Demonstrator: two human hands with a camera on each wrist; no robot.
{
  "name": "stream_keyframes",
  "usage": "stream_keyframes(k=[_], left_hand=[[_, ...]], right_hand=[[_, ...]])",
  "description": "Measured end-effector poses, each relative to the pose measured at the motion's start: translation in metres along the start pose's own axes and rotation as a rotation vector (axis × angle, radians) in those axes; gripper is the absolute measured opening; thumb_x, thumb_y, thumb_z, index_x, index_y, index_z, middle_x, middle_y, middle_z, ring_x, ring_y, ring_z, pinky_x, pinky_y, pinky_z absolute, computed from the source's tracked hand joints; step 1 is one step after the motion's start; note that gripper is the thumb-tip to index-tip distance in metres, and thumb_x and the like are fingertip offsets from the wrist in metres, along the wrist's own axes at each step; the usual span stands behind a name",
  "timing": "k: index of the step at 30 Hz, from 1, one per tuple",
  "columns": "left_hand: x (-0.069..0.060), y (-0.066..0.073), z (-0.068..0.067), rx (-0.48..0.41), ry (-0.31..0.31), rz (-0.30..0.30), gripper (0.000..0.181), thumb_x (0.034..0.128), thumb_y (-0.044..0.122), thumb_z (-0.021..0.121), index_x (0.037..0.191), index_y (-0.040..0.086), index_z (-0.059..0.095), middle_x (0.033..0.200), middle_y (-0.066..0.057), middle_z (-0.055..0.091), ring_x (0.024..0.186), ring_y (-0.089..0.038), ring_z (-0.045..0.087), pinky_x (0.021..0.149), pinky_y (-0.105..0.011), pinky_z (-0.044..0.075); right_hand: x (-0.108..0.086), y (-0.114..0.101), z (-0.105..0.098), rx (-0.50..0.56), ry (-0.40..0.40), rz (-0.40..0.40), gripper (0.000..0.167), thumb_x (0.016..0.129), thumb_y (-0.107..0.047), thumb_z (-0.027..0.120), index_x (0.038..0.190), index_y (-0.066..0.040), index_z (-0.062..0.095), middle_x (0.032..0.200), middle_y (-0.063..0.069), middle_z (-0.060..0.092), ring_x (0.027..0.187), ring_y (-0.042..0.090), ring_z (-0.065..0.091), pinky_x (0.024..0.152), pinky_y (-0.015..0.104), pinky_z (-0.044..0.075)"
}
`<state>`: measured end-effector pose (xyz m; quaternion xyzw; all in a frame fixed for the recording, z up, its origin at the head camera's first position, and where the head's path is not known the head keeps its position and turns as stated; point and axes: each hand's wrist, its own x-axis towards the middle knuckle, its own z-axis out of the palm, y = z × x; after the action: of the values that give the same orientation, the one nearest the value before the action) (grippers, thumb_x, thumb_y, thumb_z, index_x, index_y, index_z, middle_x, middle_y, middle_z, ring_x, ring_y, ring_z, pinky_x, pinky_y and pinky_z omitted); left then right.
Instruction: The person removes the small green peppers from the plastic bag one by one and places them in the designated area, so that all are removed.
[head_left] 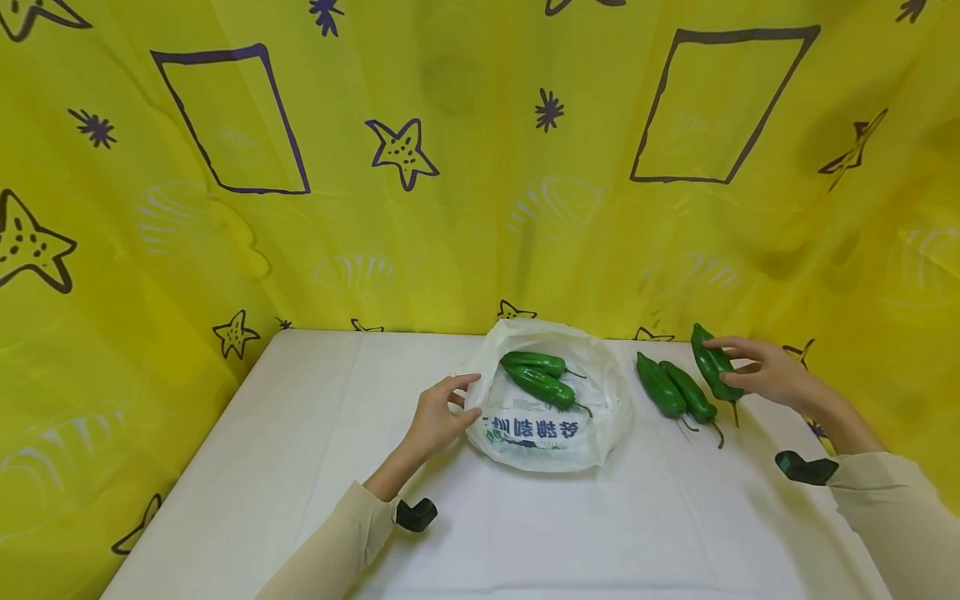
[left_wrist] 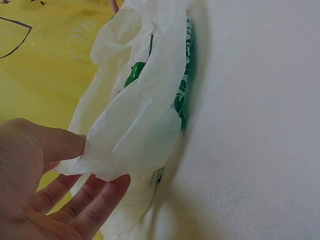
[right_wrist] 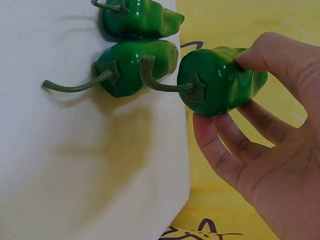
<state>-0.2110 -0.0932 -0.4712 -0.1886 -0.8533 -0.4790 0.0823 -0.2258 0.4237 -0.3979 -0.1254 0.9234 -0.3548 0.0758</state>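
Here, two green peppers (head_left: pixel 542 387) in a bag (head_left: pixel 615 408), left fingers (left_wrist: pixel 102 205) round its pinched rim (left_wrist: pixel 100 169), right fingers (right_wrist: pixel 217 150) round another pepper (right_wrist: pixel 215 75).

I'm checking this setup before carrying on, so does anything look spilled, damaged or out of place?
Nothing stands out. The two green peppers in the plastic bag, the two peppers on the table and the pepper in the right hand all look whole and glossy. The bag is wrinkled, but no tear shows.
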Motion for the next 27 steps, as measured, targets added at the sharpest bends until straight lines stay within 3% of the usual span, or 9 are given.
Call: stream_keyframes(k=[4,13,22,27], left_hand=[[0.0,0.001,0.0,-0.001,0.006,-0.016,0.054,0.082,-0.004,0.082,0.133,0.004,0.066,0.113,-0.015,0.069,0.087,-0.026,0.07,0.068,-0.025,0.055],[0.0,0.002,-0.002,0.004,0.027,-0.036,0.053,0.0821,-0.004,0.082,0.132,0.005,0.068,0.112,-0.014,0.069,0.087,-0.025,0.069,0.067,-0.024,0.055],[0.0,0.003,-0.002,0.004,0.015,-0.056,0.053,0.0834,-0.002,0.081,0.133,0.007,0.067,0.113,-0.013,0.068,0.089,-0.025,0.069,0.066,-0.024,0.054],[0.0,0.003,-0.001,0.0,0.012,-0.061,0.053,0.0837,-0.002,0.081,0.134,0.007,0.067,0.113,-0.013,0.068,0.089,-0.025,0.068,0.065,-0.024,0.054]], right_hand=[[-0.001,0.006,0.001,0.02,0.002,0.028,0.056,0.102,-0.017,0.065,0.151,0.001,0.043,0.145,0.041,0.041,0.117,0.057,0.057,0.087,0.057,0.056],[-0.006,0.028,0.009,0.107,0.003,0.027,0.053,0.102,-0.013,0.064,0.15,0.002,0.043,0.148,0.039,0.035,0.127,0.06,0.045,0.078,0.032,0.059],[-0.007,0.048,0.019,0.091,-0.032,0.059,0.053,0.102,-0.013,0.064,0.149,-0.001,0.045,0.147,0.039,0.038,0.131,0.058,0.039,0.08,0.03,0.056],[-0.006,0.053,0.021,0.087,-0.036,0.072,0.052,0.101,-0.013,0.064,0.149,-0.001,0.046,0.148,0.038,0.039,0.132,0.058,0.04,0.084,0.039,0.057]])
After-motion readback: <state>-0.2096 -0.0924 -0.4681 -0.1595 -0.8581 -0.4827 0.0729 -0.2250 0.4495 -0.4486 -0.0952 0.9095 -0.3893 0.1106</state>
